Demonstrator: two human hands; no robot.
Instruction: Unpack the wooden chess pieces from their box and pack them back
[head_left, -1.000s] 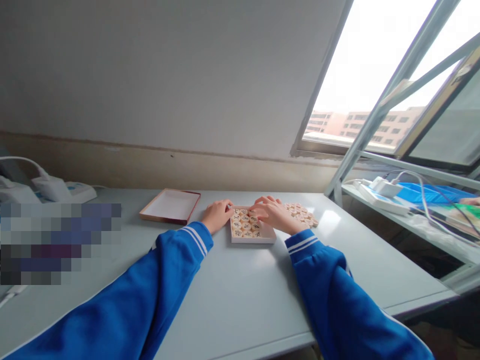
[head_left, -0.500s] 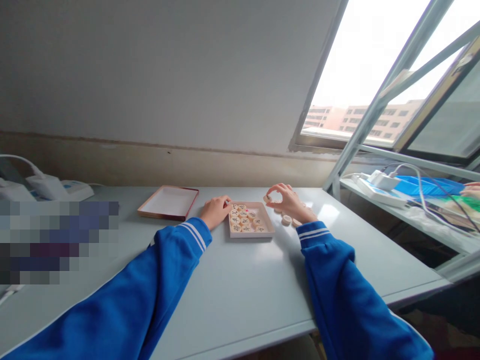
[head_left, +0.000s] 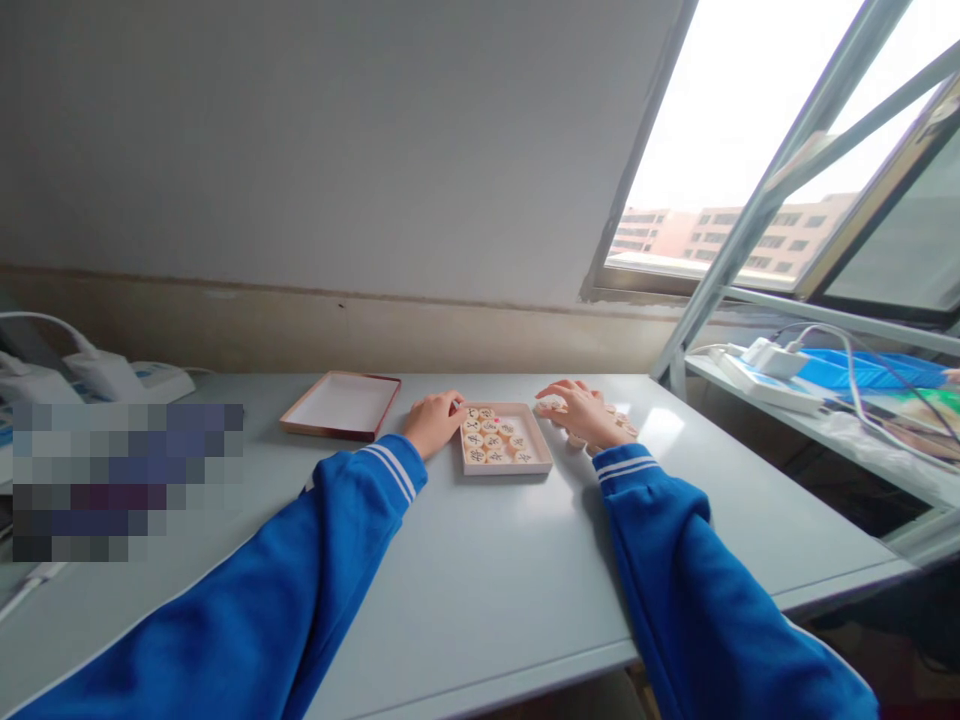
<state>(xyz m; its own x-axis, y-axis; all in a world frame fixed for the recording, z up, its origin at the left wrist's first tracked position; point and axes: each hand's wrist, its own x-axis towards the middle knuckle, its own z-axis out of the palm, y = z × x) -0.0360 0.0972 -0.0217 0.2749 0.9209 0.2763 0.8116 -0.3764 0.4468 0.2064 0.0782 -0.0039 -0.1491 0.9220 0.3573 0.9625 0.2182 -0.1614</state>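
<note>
A shallow white box (head_left: 507, 469) stands on the table, with several round wooden Chinese chess pieces (head_left: 493, 442) inside, marked with dark characters. These lie mostly at the left and front of the box, and its right part shows bare floor. At the box's left wall, my left hand (head_left: 433, 423) is closed, fingers gripping the edge. Just right of the box, my right hand (head_left: 587, 412) hovers low over a group of loose chess pieces (head_left: 622, 420), its fingers apart. Part of that group is hidden beneath the hand. I see no piece held in it.
An upturned box lid (head_left: 341, 402) with a red side lies left of my left hand. White power adapters (head_left: 105, 378) stand at the far left, near a blurred patch. On the right, a metal frame (head_left: 701, 318) and a shelf (head_left: 832, 425) with cables border the table.
My right hand has lowered over the loose pieces, and its fingers have spread out from a pinch around a chess piece. My left hand stays at the box. The view has shifted slightly.
</note>
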